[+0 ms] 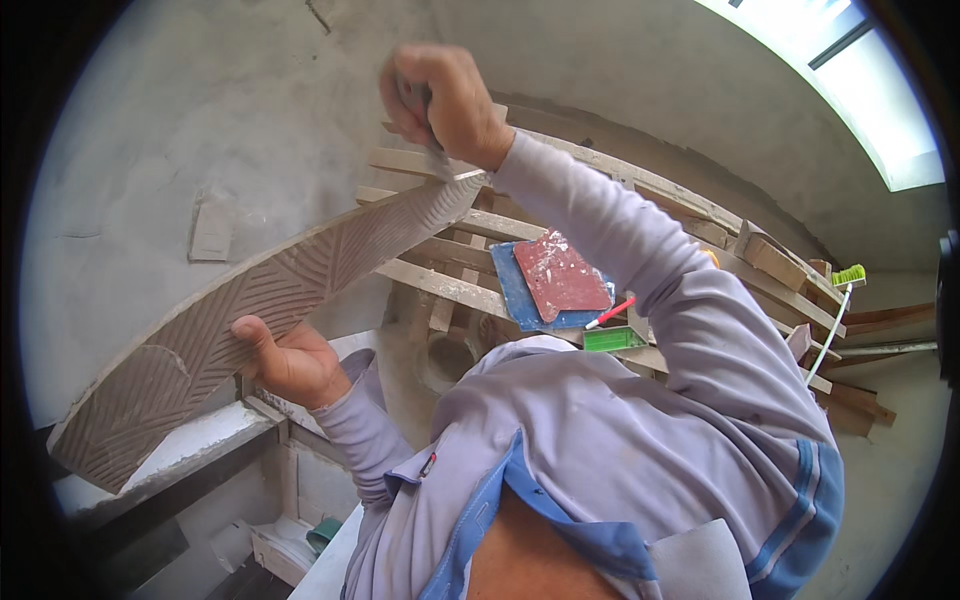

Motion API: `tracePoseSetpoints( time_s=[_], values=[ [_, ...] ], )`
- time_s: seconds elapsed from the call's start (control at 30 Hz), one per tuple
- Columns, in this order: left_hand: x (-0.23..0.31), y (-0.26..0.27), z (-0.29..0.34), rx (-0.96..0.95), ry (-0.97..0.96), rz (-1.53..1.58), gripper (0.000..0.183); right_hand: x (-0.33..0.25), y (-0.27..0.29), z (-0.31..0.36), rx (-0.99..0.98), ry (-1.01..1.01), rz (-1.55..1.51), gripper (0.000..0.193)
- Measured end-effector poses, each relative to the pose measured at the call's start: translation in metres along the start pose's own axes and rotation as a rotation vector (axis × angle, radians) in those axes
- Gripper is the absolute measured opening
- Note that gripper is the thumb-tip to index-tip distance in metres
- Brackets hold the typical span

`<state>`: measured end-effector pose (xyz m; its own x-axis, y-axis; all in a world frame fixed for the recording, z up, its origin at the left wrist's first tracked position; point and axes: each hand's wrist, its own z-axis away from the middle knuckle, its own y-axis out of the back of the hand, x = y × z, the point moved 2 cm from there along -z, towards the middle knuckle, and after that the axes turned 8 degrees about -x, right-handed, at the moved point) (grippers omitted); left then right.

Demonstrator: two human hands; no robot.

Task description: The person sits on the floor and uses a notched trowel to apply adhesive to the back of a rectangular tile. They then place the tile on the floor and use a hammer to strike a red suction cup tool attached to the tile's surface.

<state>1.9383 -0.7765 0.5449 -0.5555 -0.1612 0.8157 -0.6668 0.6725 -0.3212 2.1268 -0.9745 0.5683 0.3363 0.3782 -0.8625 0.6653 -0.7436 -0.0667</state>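
Note:
A long, narrow slab (300, 275), its face covered with combed grey-brown adhesive ridges, slants from the lower left up to the centre. My left hand (295, 365) grips its near edge, with the thumb over the ridged face and the other fingers partly hidden. At the slab's upper right end, my right hand (450, 105) is closed round a small flat-bladed scraper (437, 155). The blade touches or nearly touches the ridges there; its edge is blurred, and the grip is mostly hidden by my fingers.
Behind the slab stands a wooden slatted rack (440, 285). On it are a spattered red sheet (562, 275) over a blue sheet (515, 285), a red-and-white marker (610, 312) and a green box (612, 339). A long-handled brush (848, 277) leans at right. A wall plate (211, 230) is at left.

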Motion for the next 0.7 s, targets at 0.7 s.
tracePoseSetpoints(
  time_s=[0.7],
  values=[
    [-0.03,-0.001,-0.017,0.275,0.143,0.553,0.048,0.083,-0.048,0.14,-0.362,-0.136,0.989,0.028]
  ],
)
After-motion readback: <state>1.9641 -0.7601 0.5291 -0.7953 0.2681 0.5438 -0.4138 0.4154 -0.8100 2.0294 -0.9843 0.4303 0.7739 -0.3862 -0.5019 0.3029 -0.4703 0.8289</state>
